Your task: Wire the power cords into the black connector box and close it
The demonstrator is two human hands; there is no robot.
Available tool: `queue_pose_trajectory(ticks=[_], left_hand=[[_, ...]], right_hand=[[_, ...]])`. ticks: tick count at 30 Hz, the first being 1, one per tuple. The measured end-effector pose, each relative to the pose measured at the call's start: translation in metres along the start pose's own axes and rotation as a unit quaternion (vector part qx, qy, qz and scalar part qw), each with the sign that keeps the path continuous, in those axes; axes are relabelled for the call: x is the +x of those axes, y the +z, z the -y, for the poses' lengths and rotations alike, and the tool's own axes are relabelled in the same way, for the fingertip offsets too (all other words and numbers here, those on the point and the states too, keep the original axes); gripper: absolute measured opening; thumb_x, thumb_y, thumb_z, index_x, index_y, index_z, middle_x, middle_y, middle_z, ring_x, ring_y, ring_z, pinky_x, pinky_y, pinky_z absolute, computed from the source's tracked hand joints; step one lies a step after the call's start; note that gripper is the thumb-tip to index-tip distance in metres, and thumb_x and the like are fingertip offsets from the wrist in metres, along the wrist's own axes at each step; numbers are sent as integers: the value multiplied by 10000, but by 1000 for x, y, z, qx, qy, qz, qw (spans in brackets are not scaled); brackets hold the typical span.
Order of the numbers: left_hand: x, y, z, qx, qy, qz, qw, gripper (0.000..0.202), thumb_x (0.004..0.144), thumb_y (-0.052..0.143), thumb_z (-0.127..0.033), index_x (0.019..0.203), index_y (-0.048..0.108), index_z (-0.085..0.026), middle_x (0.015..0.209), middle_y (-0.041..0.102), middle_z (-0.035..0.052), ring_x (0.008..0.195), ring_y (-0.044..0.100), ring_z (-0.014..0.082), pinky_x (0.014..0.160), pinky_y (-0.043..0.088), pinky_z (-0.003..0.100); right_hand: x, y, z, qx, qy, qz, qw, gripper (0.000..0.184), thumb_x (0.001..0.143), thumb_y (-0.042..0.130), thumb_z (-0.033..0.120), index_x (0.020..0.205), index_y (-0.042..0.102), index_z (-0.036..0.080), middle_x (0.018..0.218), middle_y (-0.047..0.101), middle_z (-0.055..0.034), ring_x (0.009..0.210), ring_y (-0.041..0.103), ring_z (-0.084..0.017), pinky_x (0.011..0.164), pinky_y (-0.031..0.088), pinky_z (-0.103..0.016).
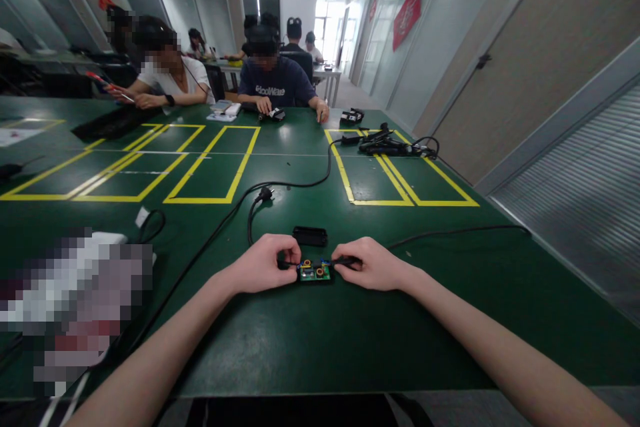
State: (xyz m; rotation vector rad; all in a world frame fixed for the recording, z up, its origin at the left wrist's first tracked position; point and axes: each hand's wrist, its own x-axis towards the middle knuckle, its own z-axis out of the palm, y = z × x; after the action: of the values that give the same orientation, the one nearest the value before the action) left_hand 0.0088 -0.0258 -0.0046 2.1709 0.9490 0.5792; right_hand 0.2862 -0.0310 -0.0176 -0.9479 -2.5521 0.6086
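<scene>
A small green circuit board (309, 274) with copper coils sits in a black open case in front of me. My left hand (267, 263) is at the case's left end, thumb and fingers closed on a black cable (287, 265). At the right end, my right hand (370, 264) pinches another black cord (347, 260). Thin blue and yellow wires run from both cords to the board. Just behind the case lies a black plastic cover (310, 236), hollow side up. Beyond my left hand, a power plug (265, 194) rests on the table.
The green table (250, 353) has yellow tape rectangles. A long black cable (215, 231) crosses it towards a pile of black adapters and cords (383, 142) at the far right. A pixelated object (85, 307) lies at left. Two people sit across, one handling parts (275, 115).
</scene>
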Motion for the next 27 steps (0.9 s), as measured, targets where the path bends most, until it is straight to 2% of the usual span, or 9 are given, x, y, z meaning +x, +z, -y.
queue_pose_trajectory(ticks=[5,10,17,24,27], left_hand=[[0,-1,-3,11,1,-10,1000,57,738,639,-135,780,650,-172,766,659,-4,694,599,135,620,472,221],[1,-1,-3,-8,-5,-11,1000,111,740,640,-142,842,660,-180,786,668,-6,703,615,136,634,499,226],[3,0,3,20,-12,-92,996,108,764,635,-155,863,669,-182,802,700,10,739,654,157,623,505,235],[2,-4,3,15,-3,-72,997,66,800,647,-164,853,684,-176,806,708,14,754,671,159,649,521,237],[1,-7,4,10,1,-69,998,73,815,654,-185,875,695,-173,825,716,19,762,671,158,654,521,236]], right_hand=[[1,0,-2,-18,7,-3,1000,151,934,585,250,917,724,196,604,620,29,506,522,-122,576,374,-245],[2,0,-2,-68,1,8,998,172,956,568,241,947,737,206,715,716,-15,573,614,-148,593,403,-260],[4,6,-6,-105,25,-11,994,224,1016,544,261,1099,742,197,906,795,-76,719,736,-208,661,496,-295],[2,3,-6,-72,19,-32,997,147,1004,584,273,1080,684,196,858,767,-42,636,689,-176,614,488,-280],[1,5,-7,-53,-5,-51,997,160,1006,573,260,1115,668,190,937,776,-54,655,697,-168,631,501,-277]])
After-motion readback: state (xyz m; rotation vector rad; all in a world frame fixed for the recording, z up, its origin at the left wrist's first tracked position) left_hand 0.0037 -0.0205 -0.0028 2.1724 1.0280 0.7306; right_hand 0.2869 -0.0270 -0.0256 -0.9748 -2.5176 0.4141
